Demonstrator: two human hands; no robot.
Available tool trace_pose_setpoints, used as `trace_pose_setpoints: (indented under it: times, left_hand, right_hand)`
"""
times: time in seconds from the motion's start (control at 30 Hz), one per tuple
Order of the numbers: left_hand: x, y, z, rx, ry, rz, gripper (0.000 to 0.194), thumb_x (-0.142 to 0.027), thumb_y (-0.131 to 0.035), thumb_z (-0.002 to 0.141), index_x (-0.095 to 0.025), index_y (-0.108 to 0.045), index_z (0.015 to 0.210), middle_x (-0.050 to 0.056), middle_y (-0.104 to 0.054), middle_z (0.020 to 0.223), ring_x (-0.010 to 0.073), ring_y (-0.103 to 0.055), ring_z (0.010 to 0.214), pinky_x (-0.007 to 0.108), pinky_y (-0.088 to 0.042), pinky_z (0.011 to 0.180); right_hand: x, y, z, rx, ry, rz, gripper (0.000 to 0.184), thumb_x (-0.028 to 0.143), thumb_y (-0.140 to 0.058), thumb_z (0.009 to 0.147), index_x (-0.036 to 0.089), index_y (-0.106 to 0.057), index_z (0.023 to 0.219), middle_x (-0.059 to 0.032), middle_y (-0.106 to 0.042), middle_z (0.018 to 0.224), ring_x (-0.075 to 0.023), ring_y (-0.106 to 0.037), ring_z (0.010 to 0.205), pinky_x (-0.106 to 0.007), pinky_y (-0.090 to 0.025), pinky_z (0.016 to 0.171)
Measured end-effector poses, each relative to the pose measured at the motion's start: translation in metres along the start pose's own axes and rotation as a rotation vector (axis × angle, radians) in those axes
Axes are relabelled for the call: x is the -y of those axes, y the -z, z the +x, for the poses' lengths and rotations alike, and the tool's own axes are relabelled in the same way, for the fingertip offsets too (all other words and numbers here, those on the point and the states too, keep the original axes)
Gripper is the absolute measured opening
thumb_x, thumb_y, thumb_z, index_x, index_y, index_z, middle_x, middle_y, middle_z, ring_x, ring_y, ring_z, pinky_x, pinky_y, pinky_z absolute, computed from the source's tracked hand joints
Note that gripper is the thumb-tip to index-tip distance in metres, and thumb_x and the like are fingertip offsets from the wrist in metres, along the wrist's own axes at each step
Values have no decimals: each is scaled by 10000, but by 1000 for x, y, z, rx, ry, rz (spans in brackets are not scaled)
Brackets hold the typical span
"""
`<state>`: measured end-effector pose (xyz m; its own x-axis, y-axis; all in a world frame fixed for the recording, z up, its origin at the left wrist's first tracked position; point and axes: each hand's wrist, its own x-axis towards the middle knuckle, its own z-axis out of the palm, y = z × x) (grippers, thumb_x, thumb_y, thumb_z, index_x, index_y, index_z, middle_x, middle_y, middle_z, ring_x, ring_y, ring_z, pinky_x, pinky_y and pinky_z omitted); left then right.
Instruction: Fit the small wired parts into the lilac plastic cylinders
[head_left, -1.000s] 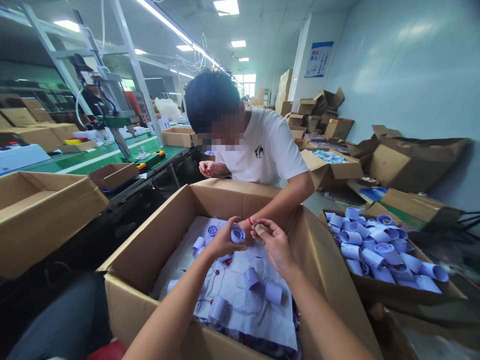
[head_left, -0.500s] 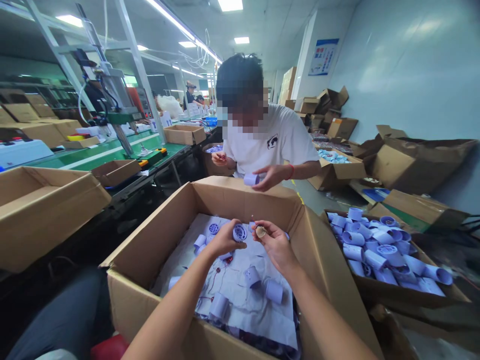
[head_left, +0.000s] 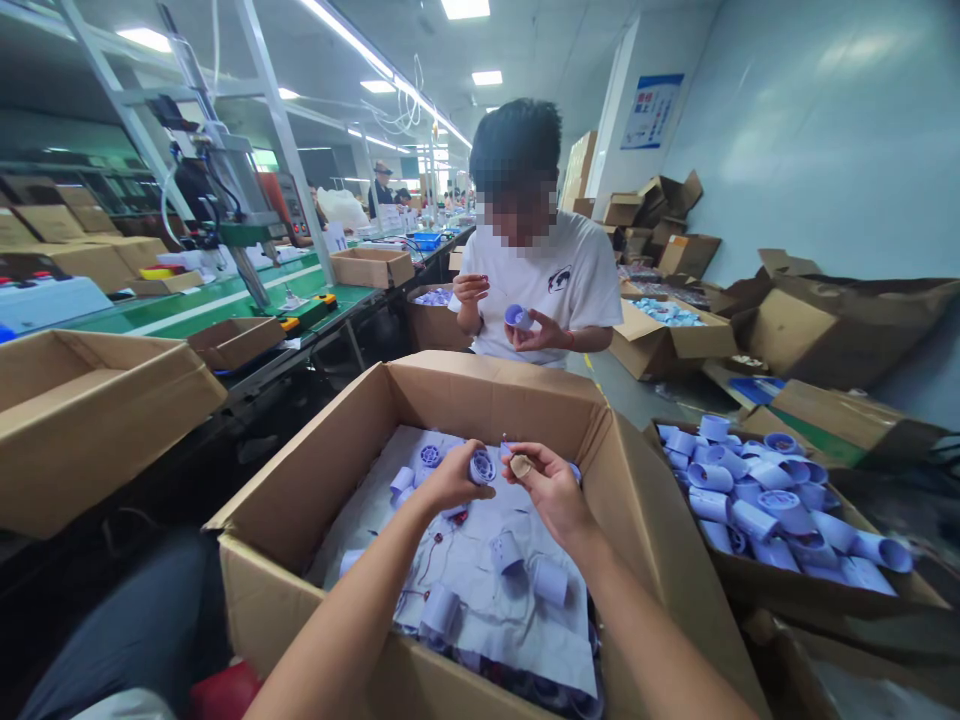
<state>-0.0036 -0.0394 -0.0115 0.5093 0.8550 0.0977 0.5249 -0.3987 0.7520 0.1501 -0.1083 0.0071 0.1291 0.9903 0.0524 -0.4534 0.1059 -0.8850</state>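
My left hand (head_left: pixel 454 478) is closed around a short lavender plastic cylinder (head_left: pixel 482 466), its slotted end showing. Just to the right, my right hand (head_left: pixel 551 485) pinches a small round beige piece (head_left: pixel 520 465) between thumb and fingers. The two hands are apart, both above a large cardboard box (head_left: pixel 300 470). Inside it a white paper sheet (head_left: pixel 487 610) bears several loose lavender cylinders (head_left: pixel 439 610) and small dark red parts with thin wires (head_left: pixel 439 538).
Across the box a co-worker (head_left: pixel 555 290) holds another lavender cylinder (head_left: pixel 517 317) and a small red part. To the right stands a carton heaped with cylinders (head_left: pixel 780 510). At left are an open cardboard box (head_left: pixel 97 430) and a green workbench (head_left: pixel 307 315) with a press (head_left: pixel 232 190).
The co-worker's arm has drawn back out of the box with a lavender cylinder, and the co-worker now stands more upright. My hands keep nearly the same place and hold.
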Motion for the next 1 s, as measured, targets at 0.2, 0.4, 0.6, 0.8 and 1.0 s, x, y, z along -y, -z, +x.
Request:
trace_pose_setpoints:
  times: [0.2,0.4,0.6,0.8,1.0]
  left_hand:
    - [0,0,0,11,14,11,504,-155,-768,527,-178,-537,974,-18,-590,862,186,-563,799,280,-427,717]
    - [1,0,-1,22,-6,-5,459,-178,-759,531,-191,-548,938,-24,-596,837,186,-567,795,280,-438,708]
    - [-1,0,-1,31,4,10,458,-197,-757,528,-188,-544,932,-20,-594,836,185,-561,784,277,-429,690]
    - [-3,1,-1,53,20,6,436,-196,-754,534,-180,-537,911,-8,-592,845,187,-556,782,267,-412,662]
    - [-3,1,0,71,15,7,456,-189,-754,539,-186,-542,943,-7,-597,855,195,-564,792,283,-429,687]
  right_hand:
    - [1,-2,0,-8,-1,-1,361,431,-832,527,207,-694,775,-14,-700,717,-141,-613,620,-313,-494,657]
    - [1,-3,0,-14,5,-5,360,434,-827,524,210,-688,769,-11,-699,718,-141,-614,605,-312,-496,639]
    - [0,-3,1,-16,-3,-2,374,435,-829,519,204,-682,773,-7,-693,716,-134,-609,595,-306,-492,637]
    - [1,-4,0,-18,-5,-4,370,440,-830,516,206,-683,762,-6,-691,709,-133,-603,588,-303,-485,629]
    - [-1,-2,0,-11,0,-9,361,437,-824,530,212,-682,774,-11,-691,726,-140,-603,609,-316,-492,652]
